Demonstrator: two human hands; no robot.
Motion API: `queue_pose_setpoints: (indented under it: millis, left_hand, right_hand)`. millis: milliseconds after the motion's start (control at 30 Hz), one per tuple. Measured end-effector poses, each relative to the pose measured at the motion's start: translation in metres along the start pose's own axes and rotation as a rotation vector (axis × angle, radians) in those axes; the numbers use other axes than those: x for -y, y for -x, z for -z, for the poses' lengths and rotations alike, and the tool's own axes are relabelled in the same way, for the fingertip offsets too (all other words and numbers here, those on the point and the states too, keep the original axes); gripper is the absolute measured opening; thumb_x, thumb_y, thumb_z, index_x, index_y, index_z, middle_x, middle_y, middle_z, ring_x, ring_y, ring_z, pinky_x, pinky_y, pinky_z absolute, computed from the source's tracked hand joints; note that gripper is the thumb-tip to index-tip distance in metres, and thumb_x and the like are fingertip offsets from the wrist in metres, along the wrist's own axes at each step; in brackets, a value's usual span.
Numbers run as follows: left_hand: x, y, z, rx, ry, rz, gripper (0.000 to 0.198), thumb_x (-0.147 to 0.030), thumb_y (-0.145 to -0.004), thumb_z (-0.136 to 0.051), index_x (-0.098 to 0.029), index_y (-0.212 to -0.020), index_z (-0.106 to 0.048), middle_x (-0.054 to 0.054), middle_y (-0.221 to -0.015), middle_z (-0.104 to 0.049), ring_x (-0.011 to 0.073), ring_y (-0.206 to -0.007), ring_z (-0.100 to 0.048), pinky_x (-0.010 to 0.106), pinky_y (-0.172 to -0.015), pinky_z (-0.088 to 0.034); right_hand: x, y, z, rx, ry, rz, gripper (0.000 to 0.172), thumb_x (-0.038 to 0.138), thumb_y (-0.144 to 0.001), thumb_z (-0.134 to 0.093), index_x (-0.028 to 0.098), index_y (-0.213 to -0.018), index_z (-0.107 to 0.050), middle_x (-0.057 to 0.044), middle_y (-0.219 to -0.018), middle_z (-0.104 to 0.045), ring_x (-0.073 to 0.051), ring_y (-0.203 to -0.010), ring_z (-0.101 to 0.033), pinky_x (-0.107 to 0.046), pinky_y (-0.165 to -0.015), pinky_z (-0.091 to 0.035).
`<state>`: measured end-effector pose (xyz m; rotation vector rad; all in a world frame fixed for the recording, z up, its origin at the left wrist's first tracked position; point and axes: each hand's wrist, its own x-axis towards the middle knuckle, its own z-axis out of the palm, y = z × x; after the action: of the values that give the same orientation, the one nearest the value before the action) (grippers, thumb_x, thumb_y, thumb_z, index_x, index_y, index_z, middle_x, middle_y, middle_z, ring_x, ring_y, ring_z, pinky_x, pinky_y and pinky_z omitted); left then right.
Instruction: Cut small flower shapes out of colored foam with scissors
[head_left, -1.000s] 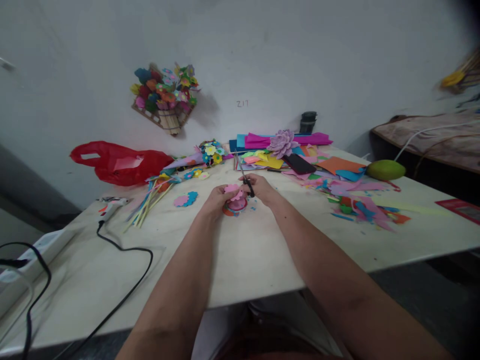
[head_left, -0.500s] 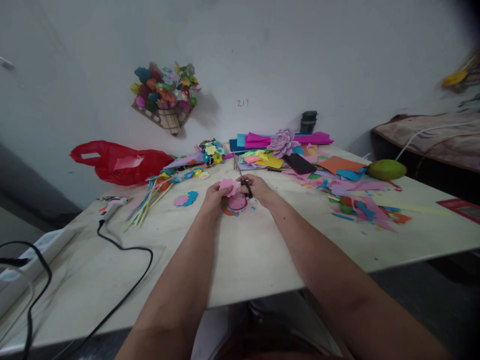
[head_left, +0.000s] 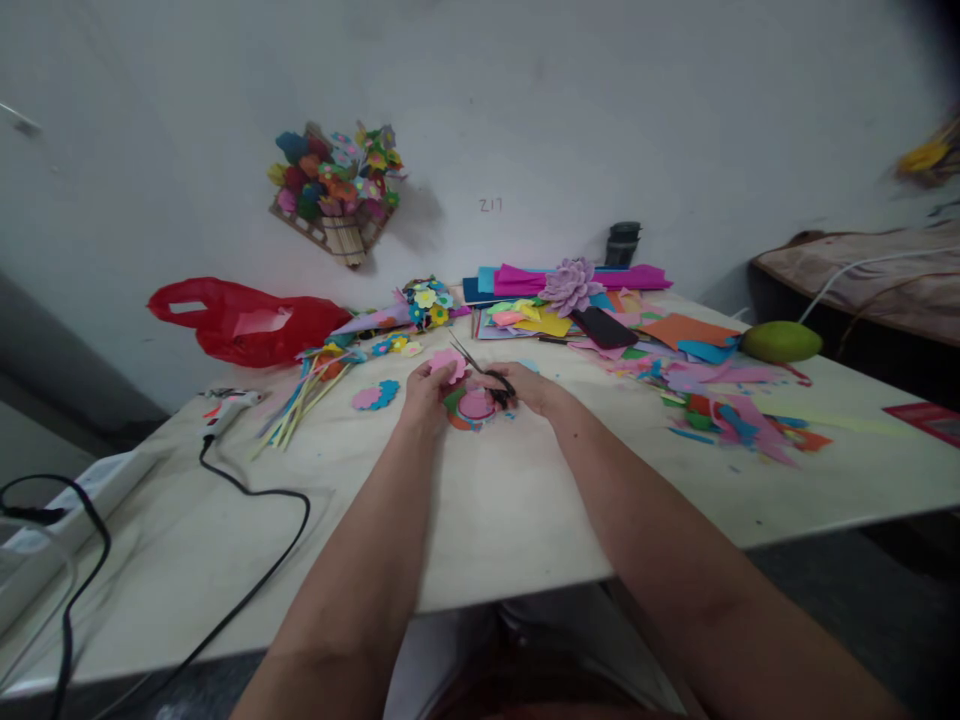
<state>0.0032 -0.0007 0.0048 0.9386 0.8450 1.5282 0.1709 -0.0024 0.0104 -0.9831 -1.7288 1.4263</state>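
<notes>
Between its thumb and fingers my left hand (head_left: 424,390) pinches a pink scalloped piece (head_left: 448,366). My right hand (head_left: 521,385) is closed around the black handles of a pair of scissors (head_left: 499,388), whose blades point up and to the left, close to the pink piece's right side. Beneath and between the hands, a round pink piece (head_left: 475,403) lies with orange and green bits around it on the pale table (head_left: 510,510). Small blue scraps lie beside it. Farther left are overlapping pink and blue scalloped pieces (head_left: 376,395).
A glue gun (head_left: 229,410) with a black cord, a power strip (head_left: 82,510), strips and a red bag (head_left: 255,325) are at left. Coloured sheets (head_left: 682,330), a phone (head_left: 604,327), paper scraps (head_left: 739,420) and a green fruit (head_left: 781,341) lie at right.
My hands have moved slightly apart. The pink scalloped piece has shifted left, and the scissors have tilted farther left, with their blades now visibly apart. The camera view has shifted slightly.
</notes>
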Motion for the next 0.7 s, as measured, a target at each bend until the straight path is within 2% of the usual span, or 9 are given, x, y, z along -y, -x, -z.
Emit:
queue_pose_setpoints:
  millis: [300,467,700]
  left_hand:
    - [-0.0047,0.0024,-0.0045,-0.060,0.048,0.049,0.020,-0.012,-0.058,-0.070,-0.012,-0.076,-0.060,0.006,-0.073,-0.065,0.0161,-0.062,-0.065,0.028,-0.062,-0.054]
    - [-0.0050,0.0037,-0.0057,-0.079,0.052,0.065,0.019,-0.011,-0.060,-0.069,-0.012,-0.077,-0.059,0.006,-0.073,-0.065,0.0163,-0.064,-0.066,0.028,-0.064,-0.054]
    - [-0.0053,0.0040,-0.0070,-0.087,0.067,0.078,0.019,-0.009,-0.059,-0.068,-0.012,-0.076,-0.060,0.006,-0.071,-0.065,0.0158,-0.063,-0.065,0.027,-0.064,-0.054]
  right_hand:
    - [-0.0004,-0.0009,-0.0026,-0.007,0.104,0.028,0.030,0.042,-0.077,-0.061,0.015,-0.069,-0.050,0.002,-0.050,-0.056,-0.005,-0.037,-0.047,-0.016,-0.032,-0.029]
    - [-0.0032,-0.0032,-0.0023,-0.022,0.142,0.015,0.029,0.041,-0.076,-0.063,0.016,-0.068,-0.050,0.004,-0.044,-0.052,-0.005,-0.033,-0.043,-0.016,-0.031,-0.027]
    - [-0.0031,-0.0044,-0.0033,-0.033,0.152,0.004,0.028,0.040,-0.076,-0.063,0.016,-0.068,-0.050,0.004,-0.045,-0.052,-0.006,-0.033,-0.045,-0.015,-0.030,-0.026]
